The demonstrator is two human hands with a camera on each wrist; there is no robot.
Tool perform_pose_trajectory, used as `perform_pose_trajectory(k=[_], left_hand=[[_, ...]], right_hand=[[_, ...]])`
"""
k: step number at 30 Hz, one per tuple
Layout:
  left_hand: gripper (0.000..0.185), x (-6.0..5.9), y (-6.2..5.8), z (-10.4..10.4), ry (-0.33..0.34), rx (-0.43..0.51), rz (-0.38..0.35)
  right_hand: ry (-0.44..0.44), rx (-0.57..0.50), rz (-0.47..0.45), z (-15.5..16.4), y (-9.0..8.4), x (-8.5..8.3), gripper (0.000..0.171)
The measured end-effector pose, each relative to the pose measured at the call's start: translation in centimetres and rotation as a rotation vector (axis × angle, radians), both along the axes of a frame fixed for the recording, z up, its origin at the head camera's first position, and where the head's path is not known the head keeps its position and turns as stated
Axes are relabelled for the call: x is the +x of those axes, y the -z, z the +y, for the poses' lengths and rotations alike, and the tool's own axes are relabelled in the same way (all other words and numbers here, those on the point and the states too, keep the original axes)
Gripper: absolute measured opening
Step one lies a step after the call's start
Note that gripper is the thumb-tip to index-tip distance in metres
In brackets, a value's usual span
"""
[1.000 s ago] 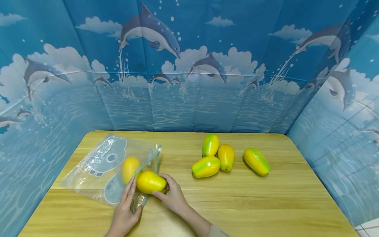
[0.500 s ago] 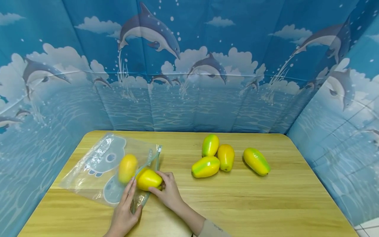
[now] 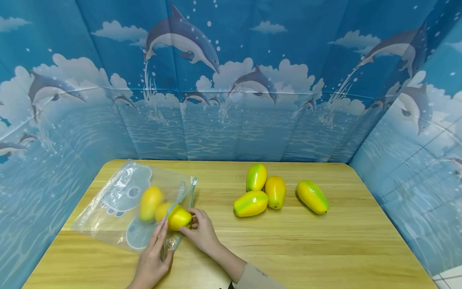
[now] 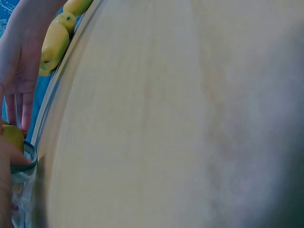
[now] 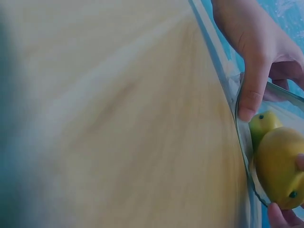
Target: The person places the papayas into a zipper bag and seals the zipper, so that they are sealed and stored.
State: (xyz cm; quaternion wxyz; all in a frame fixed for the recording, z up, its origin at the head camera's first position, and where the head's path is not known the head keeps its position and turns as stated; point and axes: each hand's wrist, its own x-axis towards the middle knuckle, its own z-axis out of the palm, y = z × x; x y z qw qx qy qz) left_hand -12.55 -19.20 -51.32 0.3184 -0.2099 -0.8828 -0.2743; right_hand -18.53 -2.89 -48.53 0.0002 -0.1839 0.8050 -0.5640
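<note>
A clear zip bag [image 3: 115, 230] with a blue-grey cartoon print lies on the left of the table, its mouth facing right. My left hand [image 3: 151, 259] holds the mouth apart, fingers at the upper edge and thumb at the lower edge. With fingertips and thumb, my right hand [image 3: 203, 233] grips the narrow end of a yellow papaya [image 3: 180, 218]. The papaya is partly inside the bag, its far part seen through the plastic. Another papaya [image 3: 149, 204] lies deeper in the bag, touching or close to it. Both papayas [image 5: 280, 166] show through the mouth in the right wrist view.
Three yellow-green papayas [image 3: 250, 203] are grouped right of centre on the wooden table [image 3: 288, 253]. One more papaya [image 3: 313, 196] lies apart to their right. A dolphin-print cloth [image 3: 231, 120] hangs behind and beside the table.
My right hand has moved left, pushing the gripped papaya further into the bag. The papaya inside has shifted left and slightly back. My left hand stays put.
</note>
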Motion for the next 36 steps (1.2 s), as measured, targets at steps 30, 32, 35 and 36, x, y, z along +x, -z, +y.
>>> perform_pose_trajectory(k=[30,32,35,36], left_hand=[[0.101,-0.1,0.2,0.0,0.037,0.01,0.013],[0.101,-0.1,0.2,0.0,0.039,0.012,0.009],[0.102,-0.1,0.3,0.0,0.042,0.017,0.009],[0.102,-0.1,0.3,0.0,0.043,0.017,0.011]], right_hand=[[0.042,-0.121,-0.052,-2.3,0.3,-1.8,0.043],[0.052,-0.124,-0.07,-2.5,0.4,-1.9,0.043],[0.066,-0.119,-0.092,-2.8,0.5,-2.0,0.043],[0.07,-0.118,-0.097,-2.9,0.5,-2.1,0.044]])
